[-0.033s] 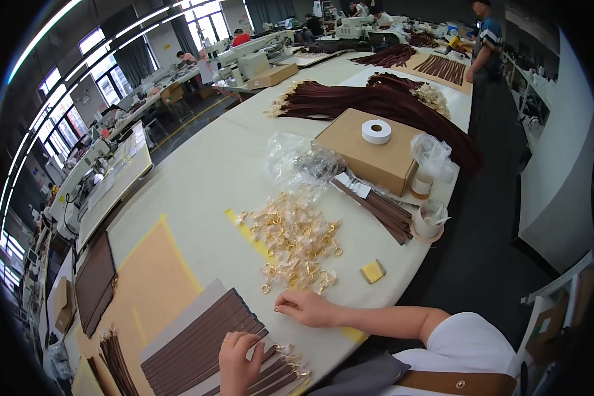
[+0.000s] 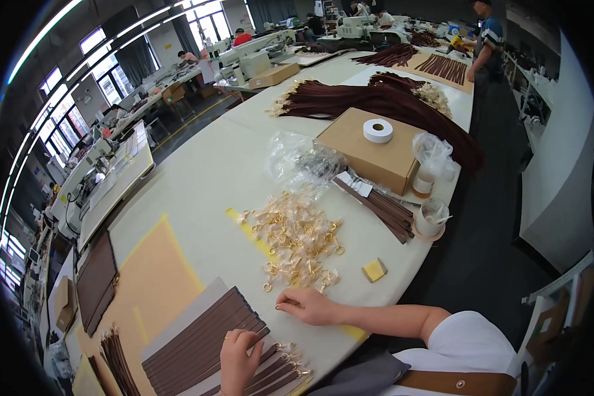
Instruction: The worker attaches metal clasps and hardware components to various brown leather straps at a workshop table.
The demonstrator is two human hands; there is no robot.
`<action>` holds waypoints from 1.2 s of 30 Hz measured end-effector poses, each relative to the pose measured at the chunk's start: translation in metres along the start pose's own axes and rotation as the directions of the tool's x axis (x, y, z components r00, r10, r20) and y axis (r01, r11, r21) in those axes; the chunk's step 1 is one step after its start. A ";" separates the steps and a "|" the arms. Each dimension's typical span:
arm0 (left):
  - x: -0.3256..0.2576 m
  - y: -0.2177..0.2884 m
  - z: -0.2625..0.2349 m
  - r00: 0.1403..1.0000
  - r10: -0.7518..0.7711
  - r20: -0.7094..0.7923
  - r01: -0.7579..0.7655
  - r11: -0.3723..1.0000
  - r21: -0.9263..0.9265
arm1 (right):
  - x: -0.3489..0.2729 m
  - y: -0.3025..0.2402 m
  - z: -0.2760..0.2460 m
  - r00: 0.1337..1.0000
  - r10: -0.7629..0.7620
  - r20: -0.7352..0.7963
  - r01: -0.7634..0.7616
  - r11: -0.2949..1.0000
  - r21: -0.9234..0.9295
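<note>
My left hand (image 2: 239, 360) is over the near end of a row of flat brown straps (image 2: 201, 333), its fingers curled with the thumb against them. What it grips, if anything, is hidden. My right hand (image 2: 310, 307) is pinched just beyond the straps, with a tiny gold-coloured bit at its fingertips, too small to name. Several straps with gold clasps (image 2: 290, 360) lie beside my left hand. Ahead of my right hand spreads a pile of gold hooks and rings (image 2: 297, 237) in clear wrapping. A grey sheet (image 2: 211, 294) lies under the straps.
A yellow-topped block (image 2: 374, 270) lies right of the pile. Beyond stand a cardboard box (image 2: 356, 148) with a white tape roll (image 2: 377, 131), crumpled plastic (image 2: 297, 158), a strap bundle (image 2: 383, 211) and a white cup (image 2: 431, 221). A person (image 2: 487, 43) stands at the far right.
</note>
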State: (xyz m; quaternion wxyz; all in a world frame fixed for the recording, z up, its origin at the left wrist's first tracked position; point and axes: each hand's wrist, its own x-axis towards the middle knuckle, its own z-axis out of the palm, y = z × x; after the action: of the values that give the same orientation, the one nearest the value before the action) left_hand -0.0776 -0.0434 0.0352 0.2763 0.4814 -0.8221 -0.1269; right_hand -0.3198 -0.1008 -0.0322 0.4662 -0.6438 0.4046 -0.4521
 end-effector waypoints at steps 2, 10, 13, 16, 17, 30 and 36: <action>-0.011 -0.022 0.011 0.978 -0.164 0.132 0.167 0.986 -0.012 | -0.002 -0.002 -0.001 1.000 -0.003 -0.024 0.003 1.000 -0.009; -0.033 -0.038 0.019 0.979 -0.145 0.143 0.152 0.987 -0.042 | -0.007 -0.003 0.002 0.986 -0.125 -0.107 0.122 0.992 -0.037; -0.037 -0.040 0.016 0.975 -0.140 0.175 0.149 0.988 -0.036 | -0.007 0.002 0.008 0.981 -0.147 -0.129 0.148 0.989 -0.002; -0.039 -0.034 0.004 0.941 -0.216 0.261 0.263 0.951 -0.161 | -0.005 0.016 0.012 0.999 0.032 -0.040 -0.017 0.942 0.335; -0.038 -0.030 -0.003 0.912 -0.303 0.278 0.367 0.904 -0.219 | -0.004 0.013 0.012 0.998 0.061 -0.005 -0.055 0.918 0.394; -0.057 -0.006 -0.031 0.959 -0.284 -0.015 0.198 0.703 -0.683 | -0.036 -0.063 0.064 0.957 0.068 0.281 -0.269 0.568 0.778; -0.065 0.009 -0.033 0.975 -0.221 -0.014 0.164 0.760 -0.629 | -0.052 -0.066 0.069 0.918 0.043 0.394 -0.372 0.435 0.820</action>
State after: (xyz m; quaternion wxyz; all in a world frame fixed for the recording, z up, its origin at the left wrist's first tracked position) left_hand -0.0400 0.0193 0.0450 0.4410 0.4497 -0.6668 -0.3983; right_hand -0.2611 -0.0196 0.0098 0.8414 -0.3164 0.1092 -0.4243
